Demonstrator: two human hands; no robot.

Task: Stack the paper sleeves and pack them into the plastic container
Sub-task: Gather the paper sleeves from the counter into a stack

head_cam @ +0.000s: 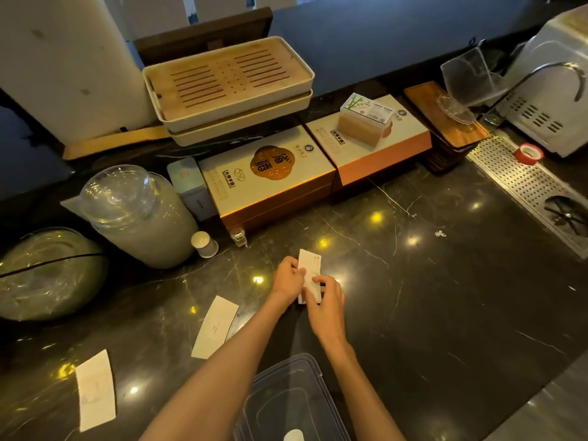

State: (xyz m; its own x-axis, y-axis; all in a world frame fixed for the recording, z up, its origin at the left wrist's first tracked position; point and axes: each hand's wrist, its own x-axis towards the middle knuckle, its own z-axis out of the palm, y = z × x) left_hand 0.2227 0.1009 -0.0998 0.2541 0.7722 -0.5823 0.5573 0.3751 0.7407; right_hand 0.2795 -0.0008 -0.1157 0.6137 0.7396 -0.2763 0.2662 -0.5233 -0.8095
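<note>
While arms extend, both hands [307, 286] pinch sleeves [310, 272].

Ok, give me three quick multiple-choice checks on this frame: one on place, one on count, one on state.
1. Where is the plastic container?
A. nearest the camera, between the forearms
B. on the drip tray
C. on the orange boxes

2. How many paper sleeves lie loose on the counter, left of the arms?
A. none
B. two
C. five

3. What are the hands doing?
A. resting empty
B. lifting the container
C. both holding sleeves

Answers: 1 A, it sits at the bottom edge. 2 B, one sleeve and another sleeve. 3 C, left hand and right hand hold the held sleeves.
</note>
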